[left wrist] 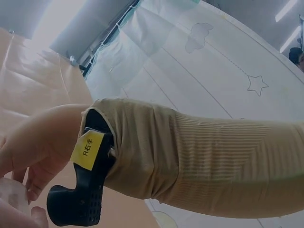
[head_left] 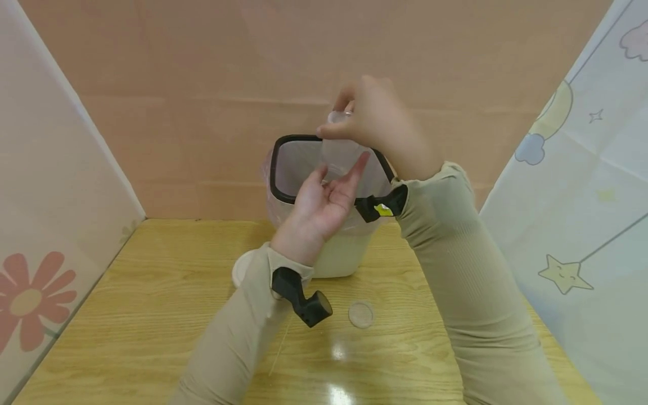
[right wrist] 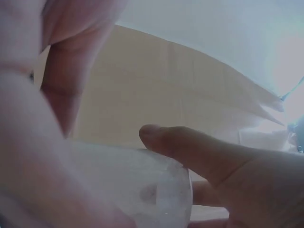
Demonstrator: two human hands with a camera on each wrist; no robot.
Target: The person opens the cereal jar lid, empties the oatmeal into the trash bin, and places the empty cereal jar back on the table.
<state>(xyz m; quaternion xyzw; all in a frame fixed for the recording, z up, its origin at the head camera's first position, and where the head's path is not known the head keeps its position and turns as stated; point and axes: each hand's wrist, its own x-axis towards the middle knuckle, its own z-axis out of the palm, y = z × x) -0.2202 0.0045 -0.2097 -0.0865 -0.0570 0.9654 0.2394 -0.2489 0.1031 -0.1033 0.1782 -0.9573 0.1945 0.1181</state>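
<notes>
A translucent plastic cup (head_left: 338, 152) is between both hands, over the mouth of a lined trash bin (head_left: 336, 256). My right hand (head_left: 382, 121), slightly blurred, grips the cup's upper end from above. Below it my left hand (head_left: 324, 208) is turned palm up, thumb and fingers around the cup's lower part. In the right wrist view the left thumb (right wrist: 164, 137) lies against the cup wall (right wrist: 142, 190). Only part of the cup (left wrist: 14, 192) shows in the left wrist view, beneath the right hand (left wrist: 40, 147). What the cup holds cannot be made out.
A black rim (head_left: 298, 138) holds the bin's clear liner. In front lies a clear round disc (head_left: 361, 314) on the wooden table (head_left: 405, 349). A white round object (head_left: 242, 269) is partly behind the left sleeve. Printed curtains (head_left: 572, 225) stand on both sides.
</notes>
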